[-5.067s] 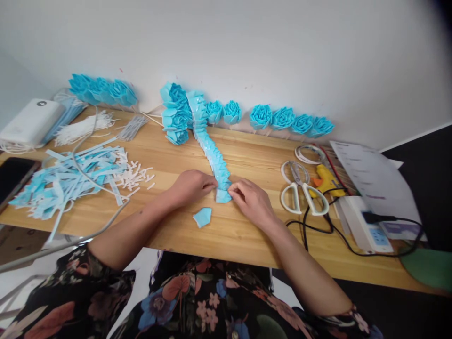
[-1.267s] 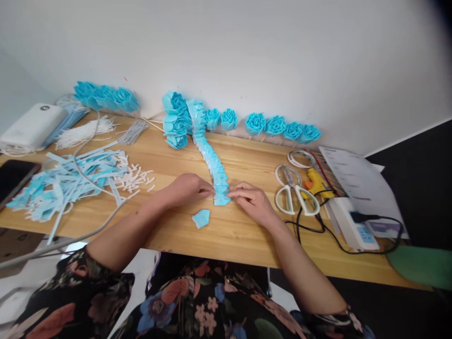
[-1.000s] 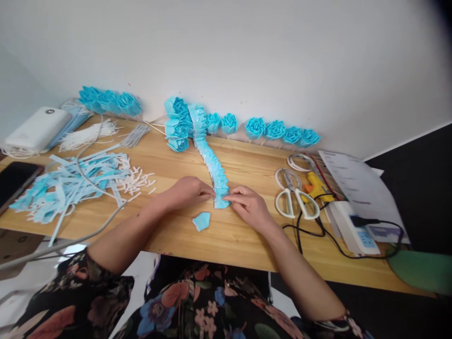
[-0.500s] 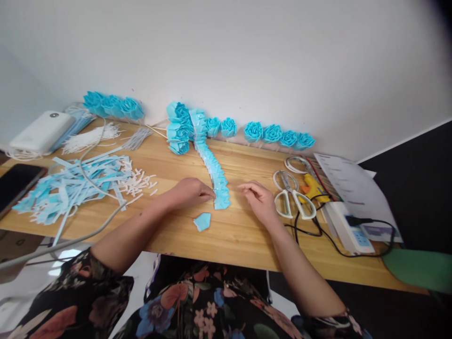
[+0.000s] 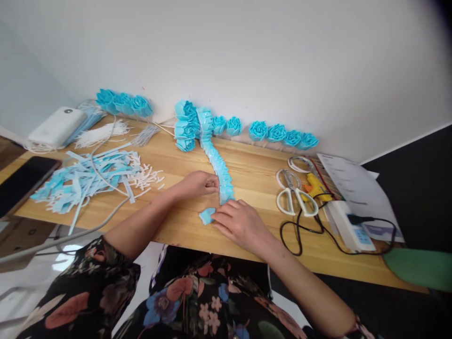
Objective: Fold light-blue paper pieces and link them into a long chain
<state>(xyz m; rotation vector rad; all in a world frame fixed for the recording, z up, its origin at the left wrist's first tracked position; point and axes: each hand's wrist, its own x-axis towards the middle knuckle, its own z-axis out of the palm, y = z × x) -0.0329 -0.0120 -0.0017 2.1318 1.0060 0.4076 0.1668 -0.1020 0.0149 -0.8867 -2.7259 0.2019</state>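
A long overlapping row of light-blue folded petals runs from the flowers at the back towards me. At its lower left edge my left hand is closed, thumb and fingertips pressed together; whatever sits between them is too small to make out. My right hand lies low over the table with its fingers stretched out to the left. Its fingertips touch the right edge of a single loose blue petal, and the hand covers the near end of the row.
Blue paper roses line the wall. To the left lie blue and white strips, a phone and a white power bank. Scissors, a yellow glue gun, a power strip and black cable occupy the right.
My right hand has moved left and down from the right of the row to the loose petal. My left hand stays at the row's edge. The view has shifted slightly.
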